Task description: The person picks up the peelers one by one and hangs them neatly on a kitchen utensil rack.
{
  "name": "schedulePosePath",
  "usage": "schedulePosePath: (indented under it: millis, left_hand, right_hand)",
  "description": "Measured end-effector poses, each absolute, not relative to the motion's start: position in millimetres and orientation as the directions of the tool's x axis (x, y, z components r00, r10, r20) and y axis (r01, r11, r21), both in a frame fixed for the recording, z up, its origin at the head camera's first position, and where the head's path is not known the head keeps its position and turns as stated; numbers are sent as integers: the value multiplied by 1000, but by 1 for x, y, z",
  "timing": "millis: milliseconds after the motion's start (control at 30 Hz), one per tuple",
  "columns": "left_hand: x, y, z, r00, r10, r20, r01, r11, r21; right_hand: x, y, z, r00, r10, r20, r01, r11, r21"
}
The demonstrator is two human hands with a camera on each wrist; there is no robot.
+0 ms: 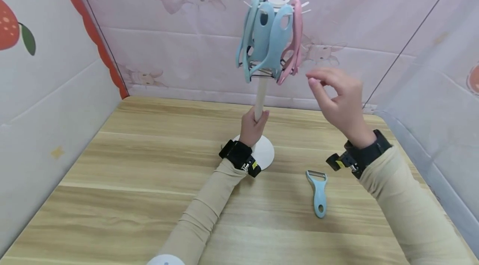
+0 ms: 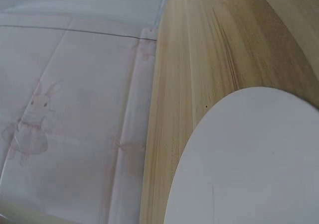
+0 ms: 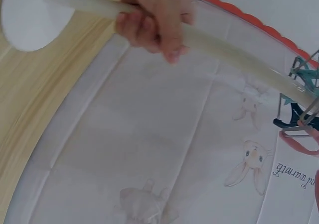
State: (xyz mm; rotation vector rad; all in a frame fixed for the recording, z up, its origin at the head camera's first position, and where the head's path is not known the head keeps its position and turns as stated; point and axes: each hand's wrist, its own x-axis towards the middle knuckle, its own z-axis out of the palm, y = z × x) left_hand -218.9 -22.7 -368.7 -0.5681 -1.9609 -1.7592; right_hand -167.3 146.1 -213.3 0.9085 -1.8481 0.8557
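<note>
My left hand (image 1: 251,127) grips the white pole (image 1: 260,95) of an upright rotating stand, fingers wrapped around it in the right wrist view. Peelers hang from the hooks at the top: several light blue peelers (image 1: 262,34), pink peelers (image 1: 297,36) on the right side, and a dark peeler (image 3: 295,115) partly hidden behind. My right hand (image 1: 340,98) is raised just right of the pink peelers, thumb and index fingertips close together with nothing visible between them. A light blue peeler (image 1: 319,194) lies on the table, blade end away from me.
The stand's round white base (image 1: 265,152) rests on the wooden table (image 1: 149,165). A pale curtain (image 1: 179,57) printed with rabbits rises behind the table's far edge, with white side walls (image 1: 48,82) left and right. A white round object (image 1: 166,260) shows at the bottom edge.
</note>
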Motion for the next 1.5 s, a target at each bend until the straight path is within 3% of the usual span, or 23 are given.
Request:
schedulePosePath:
  millis: [200, 300, 533, 833, 1100, 1267, 1500]
  left_hand:
    - [-201, -25, -349, -815, 4, 579, 575, 114, 810]
    - [-199, -25, -347, -818, -3, 576, 571, 131, 811]
    - [-198, -24, -346, -827, -3, 563, 558, 122, 821]
    - [-197, -24, -346, -832, -3, 554, 552, 92, 829]
    - [-197, -25, -346, -838, 10, 546, 545, 94, 833]
    - [-197, -25, -346, -840, 14, 542, 540, 100, 836]
    - [-196, -25, -345, -840, 16, 542, 541, 100, 835]
  right_hand:
    - [-164, 155, -237, -271, -396, 877, -861, 507, -37]
    - [-163, 161, -250, -264, -506, 821, -871, 491, 22]
    - [-158, 173, -282, -307, -643, 702, -873, 485, 62]
    - [-152, 189, -323, -391, -738, 550, -892, 452, -27]
    - [-133, 206, -358, -491, -840, 232, -866, 500, -24]
    - [-122, 219, -374, -489, -862, 134, -869, 495, 15]
    - [-113, 230, -387, -437, -897, 61, -892, 441, 103]
